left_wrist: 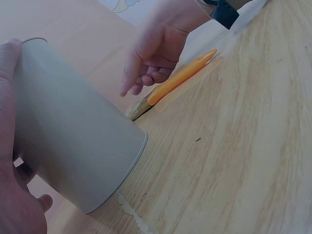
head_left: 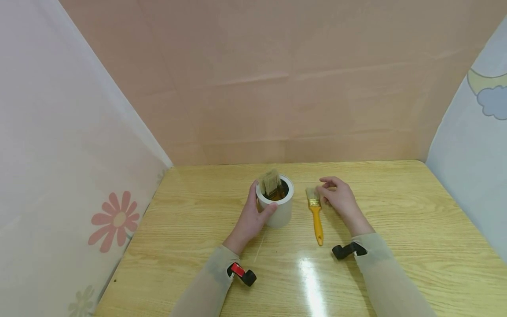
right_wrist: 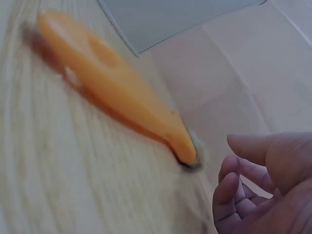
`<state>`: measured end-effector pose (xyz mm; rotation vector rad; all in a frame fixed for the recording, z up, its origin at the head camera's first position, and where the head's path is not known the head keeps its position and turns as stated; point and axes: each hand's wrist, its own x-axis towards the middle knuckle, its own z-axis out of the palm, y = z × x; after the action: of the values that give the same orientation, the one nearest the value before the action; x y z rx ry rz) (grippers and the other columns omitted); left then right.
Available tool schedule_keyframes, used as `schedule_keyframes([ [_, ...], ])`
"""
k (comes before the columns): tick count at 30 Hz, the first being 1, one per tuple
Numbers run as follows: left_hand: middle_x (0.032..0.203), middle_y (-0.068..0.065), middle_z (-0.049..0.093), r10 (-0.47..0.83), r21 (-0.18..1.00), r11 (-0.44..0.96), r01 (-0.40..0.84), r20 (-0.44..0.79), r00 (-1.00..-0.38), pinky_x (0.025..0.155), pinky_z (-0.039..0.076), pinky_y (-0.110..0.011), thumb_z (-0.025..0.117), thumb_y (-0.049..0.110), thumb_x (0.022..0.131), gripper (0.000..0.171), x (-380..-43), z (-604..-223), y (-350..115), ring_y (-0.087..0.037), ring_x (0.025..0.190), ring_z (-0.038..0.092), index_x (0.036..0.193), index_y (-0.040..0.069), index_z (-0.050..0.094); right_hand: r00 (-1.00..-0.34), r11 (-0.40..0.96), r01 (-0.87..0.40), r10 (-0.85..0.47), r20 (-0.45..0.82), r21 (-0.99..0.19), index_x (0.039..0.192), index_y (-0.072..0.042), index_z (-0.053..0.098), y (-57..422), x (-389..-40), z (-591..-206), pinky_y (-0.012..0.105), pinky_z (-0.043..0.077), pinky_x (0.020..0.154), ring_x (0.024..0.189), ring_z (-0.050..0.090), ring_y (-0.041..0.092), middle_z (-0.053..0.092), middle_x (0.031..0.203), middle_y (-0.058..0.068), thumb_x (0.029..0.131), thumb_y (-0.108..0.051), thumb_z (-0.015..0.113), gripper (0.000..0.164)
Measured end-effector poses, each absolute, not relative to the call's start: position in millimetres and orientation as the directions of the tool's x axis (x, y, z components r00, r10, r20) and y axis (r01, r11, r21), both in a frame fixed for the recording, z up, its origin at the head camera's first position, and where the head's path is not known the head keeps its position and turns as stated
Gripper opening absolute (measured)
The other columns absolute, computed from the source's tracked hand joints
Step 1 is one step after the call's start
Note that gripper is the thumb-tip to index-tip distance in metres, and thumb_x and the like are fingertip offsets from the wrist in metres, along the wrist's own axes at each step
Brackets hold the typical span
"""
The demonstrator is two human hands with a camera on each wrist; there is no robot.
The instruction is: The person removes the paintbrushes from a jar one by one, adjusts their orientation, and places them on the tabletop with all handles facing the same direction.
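Can [head_left: 279, 215] held, yellow brush [head_left: 317, 220] beside it on the desk [head_left: 396, 220]
Left hand [head_left: 254, 215] curls round the can, probably to steady it around upturned bristles [head_left: 270, 181]; right hand [head_left: 339, 197] hangs relaxed, holding nothing, near the yellow brush.

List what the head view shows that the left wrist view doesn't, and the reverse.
Only the head view shows the open top of the can, the upturned bristles poking out of it, and the pink flower on the wall.

Only the left wrist view shows the palm side of the right hand.

Both show the left hand gripping the can, and the orange-handled brush lying on the wooden table.
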<state>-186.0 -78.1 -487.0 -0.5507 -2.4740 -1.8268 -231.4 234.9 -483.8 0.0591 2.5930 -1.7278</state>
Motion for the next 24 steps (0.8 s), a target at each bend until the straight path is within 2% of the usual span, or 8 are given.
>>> schedule_keyframes([
  [7,0.171,-0.004,0.042,0.269,0.922,0.251,0.294,0.226,-0.936,0.131,0.021,-0.064,0.068,0.070,0.101,0.101,-185,-486,-78,-0.027,0.160,0.036,0.176,0.028,0.016,-1.000,0.389,0.015,0.019,-0.008,-0.921,0.155,-0.003,0.059,231,-230,-466,0.026,0.059,0.079,0.093,0.065,0.021,0.062,0.130,0.016,0.110,-0.035,0.073,0.057],
  [15,0.172,-0.003,0.041,0.273,0.927,0.246,0.283,0.214,-0.938,0.131,0.020,-0.063,0.068,0.073,0.100,0.103,-185,-484,-78,-0.026,0.161,0.034,0.176,0.028,0.015,-0.999,0.354,-0.036,-0.013,0.034,-0.935,0.155,-0.009,0.061,219,-218,-442,0.034,0.059,0.084,0.101,0.065,0.037,0.064,0.130,0.013,0.109,-0.041,0.073,0.057],
  [18,0.172,-0.003,0.041,0.273,0.928,0.245,0.280,0.211,-0.939,0.131,0.021,-0.064,0.068,0.073,0.100,0.103,-184,-485,-78,-0.027,0.161,0.035,0.176,0.028,0.015,-0.999,0.347,-0.053,-0.024,0.048,-0.936,0.155,-0.010,0.061,214,-213,-433,0.031,0.058,0.085,0.104,0.064,0.036,0.064,0.131,0.013,0.109,-0.041,0.073,0.057],
  [24,0.172,-0.003,0.042,0.272,0.924,0.246,0.292,0.223,-0.936,0.130,0.020,-0.065,0.069,0.072,0.100,0.102,-185,-487,-78,-0.027,0.160,0.035,0.176,0.030,0.016,-0.994,0.321,-0.110,-0.053,0.098,-0.941,0.156,-0.011,0.061,207,-208,-422,0.022,0.056,0.083,0.107,0.064,0.023,0.065,0.133,0.013,0.109,-0.035,0.074,0.054],
])
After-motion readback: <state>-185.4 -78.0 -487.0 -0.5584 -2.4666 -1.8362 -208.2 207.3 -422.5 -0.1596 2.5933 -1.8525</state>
